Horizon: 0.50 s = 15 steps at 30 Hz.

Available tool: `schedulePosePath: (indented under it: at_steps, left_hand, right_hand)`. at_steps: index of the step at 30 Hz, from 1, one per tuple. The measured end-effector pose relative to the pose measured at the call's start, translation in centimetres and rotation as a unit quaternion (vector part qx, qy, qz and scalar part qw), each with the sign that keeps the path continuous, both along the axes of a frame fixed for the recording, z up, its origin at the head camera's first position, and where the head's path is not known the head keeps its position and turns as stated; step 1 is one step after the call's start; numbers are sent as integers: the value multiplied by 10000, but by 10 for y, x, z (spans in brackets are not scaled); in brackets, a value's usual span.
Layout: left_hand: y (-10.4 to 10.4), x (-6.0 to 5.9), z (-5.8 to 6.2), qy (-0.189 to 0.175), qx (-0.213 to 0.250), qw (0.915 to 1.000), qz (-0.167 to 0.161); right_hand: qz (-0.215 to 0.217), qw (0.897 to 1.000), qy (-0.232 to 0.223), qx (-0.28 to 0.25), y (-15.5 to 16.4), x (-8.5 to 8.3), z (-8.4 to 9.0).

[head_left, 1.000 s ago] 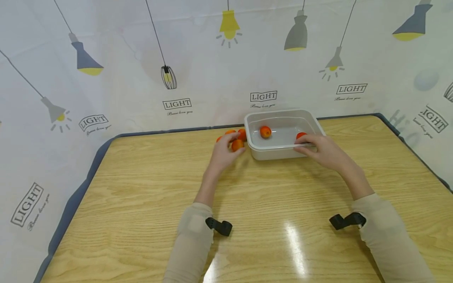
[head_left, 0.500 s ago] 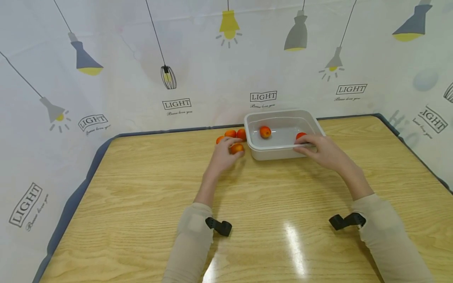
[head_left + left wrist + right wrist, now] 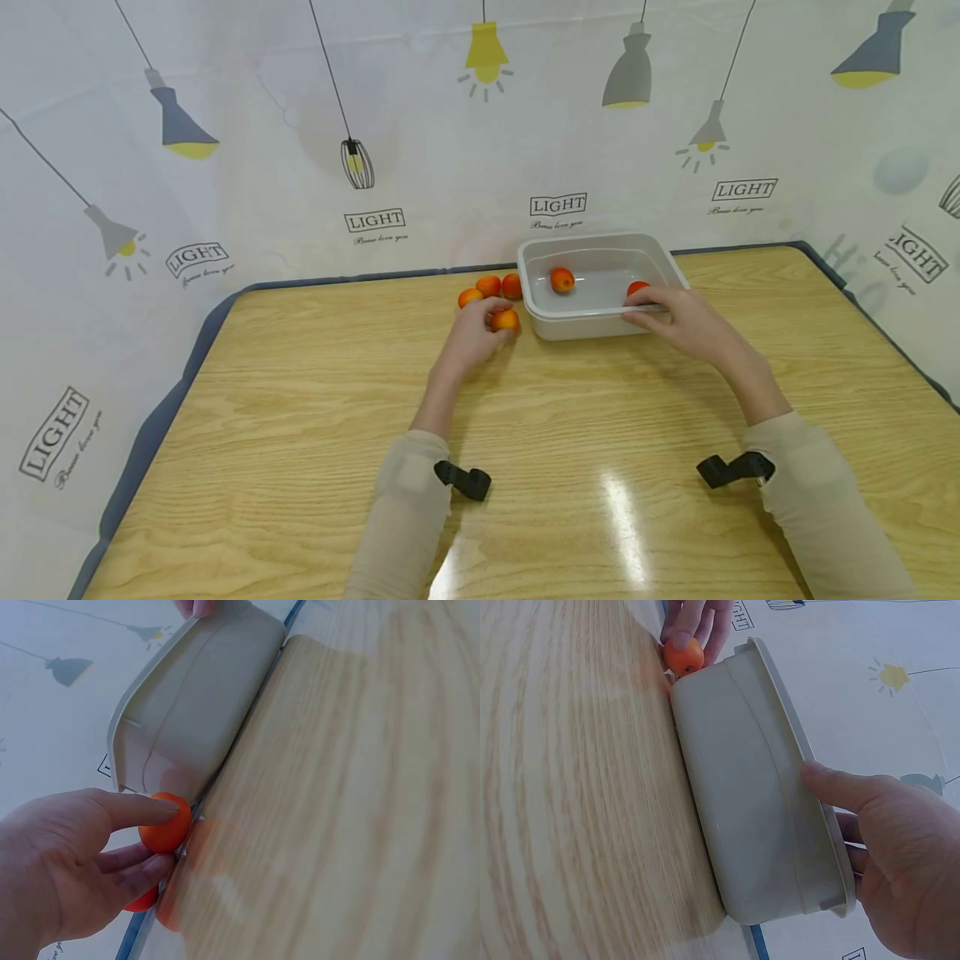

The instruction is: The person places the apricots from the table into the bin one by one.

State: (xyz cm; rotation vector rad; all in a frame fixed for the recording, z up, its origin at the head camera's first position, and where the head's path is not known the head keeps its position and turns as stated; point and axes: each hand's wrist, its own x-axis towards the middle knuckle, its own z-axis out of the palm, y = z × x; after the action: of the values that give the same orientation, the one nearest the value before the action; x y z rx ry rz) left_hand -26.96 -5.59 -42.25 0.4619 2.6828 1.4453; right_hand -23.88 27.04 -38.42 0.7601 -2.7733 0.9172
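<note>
My left hand (image 3: 471,337) pinches a small orange-red oval fruit (image 3: 506,321) between thumb and fingers, just left of a white plastic container (image 3: 592,327). In the left wrist view the thumb presses on one side of this fruit (image 3: 166,825), with fingertips on the other. My right hand (image 3: 911,862) grips the container's near rim at the right, thumb outside and fingers over the inside. Two similar fruits lie in the container, one at the left (image 3: 562,280) and one partly hidden behind the right fingers (image 3: 638,287).
Behind my left hand, three more orange-red fruits lie on the wooden table (image 3: 337,417): a left one (image 3: 470,297), a middle one (image 3: 488,286) and one beside the container (image 3: 512,286). A lamp-printed backdrop (image 3: 420,100) rises along the table's back edge.
My left hand has drawn slightly toward me with the fruit, which has turned in the fingers. The fruits behind it show more fully. My right hand and the container have stayed put.
</note>
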Motion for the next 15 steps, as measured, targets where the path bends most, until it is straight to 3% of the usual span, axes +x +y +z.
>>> schedulePosePath:
  at_steps: [15]
  left_hand:
    - [-3,2,8,-59,594,9977,333]
  right_hand:
    - [33,10000,58,41,-1,0,0]
